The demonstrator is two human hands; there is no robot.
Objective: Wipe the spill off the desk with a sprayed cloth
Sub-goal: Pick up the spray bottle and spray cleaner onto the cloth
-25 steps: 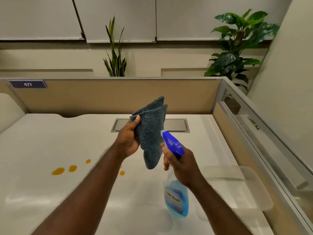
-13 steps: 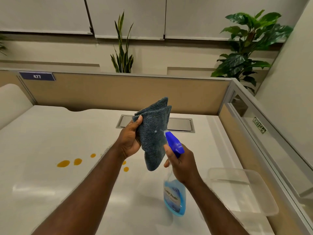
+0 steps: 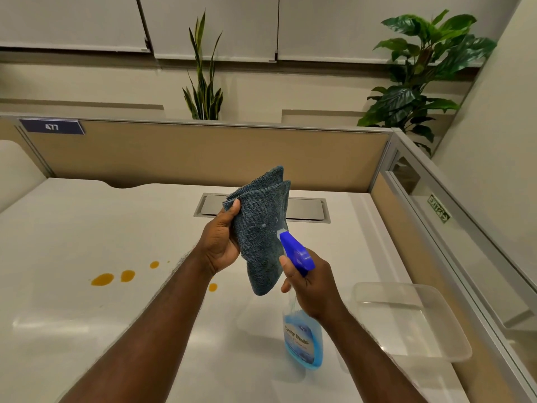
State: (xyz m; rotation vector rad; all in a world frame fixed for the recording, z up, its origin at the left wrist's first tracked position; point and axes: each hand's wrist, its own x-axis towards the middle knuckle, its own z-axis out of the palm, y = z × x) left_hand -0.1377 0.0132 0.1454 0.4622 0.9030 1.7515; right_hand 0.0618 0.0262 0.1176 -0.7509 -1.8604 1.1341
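My left hand (image 3: pixel 219 245) holds a folded grey-blue cloth (image 3: pixel 261 231) upright above the white desk (image 3: pixel 72 228). My right hand (image 3: pixel 309 289) grips a spray bottle (image 3: pixel 300 341) of blue liquid, its blue trigger head (image 3: pixel 295 253) aimed at the cloth from just to its right. A few small droplets show on the cloth near the nozzle. The spill (image 3: pixel 103 279) is several orange drops on the desk to the left, one of them below my left wrist.
A clear plastic tray (image 3: pixel 406 318) lies on the desk at the right. A metal cable hatch (image 3: pixel 308 209) sits behind the cloth. Beige partitions (image 3: pixel 174 155) close off the back and right; potted plants stand beyond them.
Both hands keep their hold and stay close together. The view has tilted slightly, and small droplets now show on the cloth by the nozzle.
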